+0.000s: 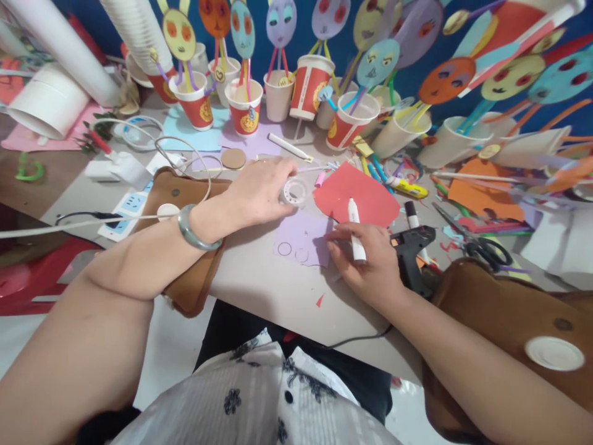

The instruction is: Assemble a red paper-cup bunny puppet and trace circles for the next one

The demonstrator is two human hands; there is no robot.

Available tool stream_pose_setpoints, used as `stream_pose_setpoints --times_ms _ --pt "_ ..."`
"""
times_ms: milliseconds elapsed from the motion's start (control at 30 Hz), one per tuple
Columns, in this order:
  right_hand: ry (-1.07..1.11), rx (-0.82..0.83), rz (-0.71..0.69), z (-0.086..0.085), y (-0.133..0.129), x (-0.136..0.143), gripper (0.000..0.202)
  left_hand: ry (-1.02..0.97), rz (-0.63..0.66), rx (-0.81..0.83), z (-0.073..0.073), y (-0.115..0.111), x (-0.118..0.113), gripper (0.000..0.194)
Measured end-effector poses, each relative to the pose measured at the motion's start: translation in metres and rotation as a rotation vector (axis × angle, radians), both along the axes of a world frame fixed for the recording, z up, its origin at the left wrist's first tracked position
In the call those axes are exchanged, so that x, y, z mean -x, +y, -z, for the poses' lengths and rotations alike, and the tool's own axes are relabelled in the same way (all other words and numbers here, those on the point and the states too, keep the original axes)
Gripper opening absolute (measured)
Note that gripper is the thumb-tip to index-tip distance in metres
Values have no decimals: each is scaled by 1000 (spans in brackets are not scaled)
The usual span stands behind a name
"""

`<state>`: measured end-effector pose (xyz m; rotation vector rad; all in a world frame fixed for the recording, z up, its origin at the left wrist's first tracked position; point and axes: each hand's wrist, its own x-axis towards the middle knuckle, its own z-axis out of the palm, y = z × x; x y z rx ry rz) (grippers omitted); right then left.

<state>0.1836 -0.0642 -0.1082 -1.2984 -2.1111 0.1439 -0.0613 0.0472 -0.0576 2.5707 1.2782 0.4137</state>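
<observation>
My left hand (264, 188) is closed around a small clear plastic ring (294, 192), held between thumb and fingers just above the upper edge of a purple paper piece (315, 238). Two small circles are drawn on that paper, the left one darker and the right one fainter. A white marker (356, 232) is in my right hand (373, 262), its upper end pointing away from me. The fingertips of this hand are at the paper's right side. Behind the marker lies a sheet of red paper (359, 188).
Paper cups (243, 108) with paper-faced figures line the back. A black glue gun (412, 253) and scissors (486, 250) lie right of my right hand. Brown cushions (189, 284) lie under my left forearm and at the right. A power strip (127, 210) with cables sits left.
</observation>
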Motion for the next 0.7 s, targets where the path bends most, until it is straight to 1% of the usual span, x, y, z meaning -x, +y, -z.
stream_pose_setpoints --times_ms 167,333,433,567,700 --pt "-24 26 8 7 2 -1 22 117 -96 -71 -1 0 1 40" --pt "-26 39 -8 9 3 -2 23 168 -129 -131 2 0 4 42" --pt "-32 55 1 10 3 -2 25 178 -131 -145 7 2 7 39" --pt "-34 54 -5 10 4 -2 27 159 -101 -136 13 5 12 35" --pt "-55 -2 -29 9 4 0 23 157 -82 -155 9 4 11 36"
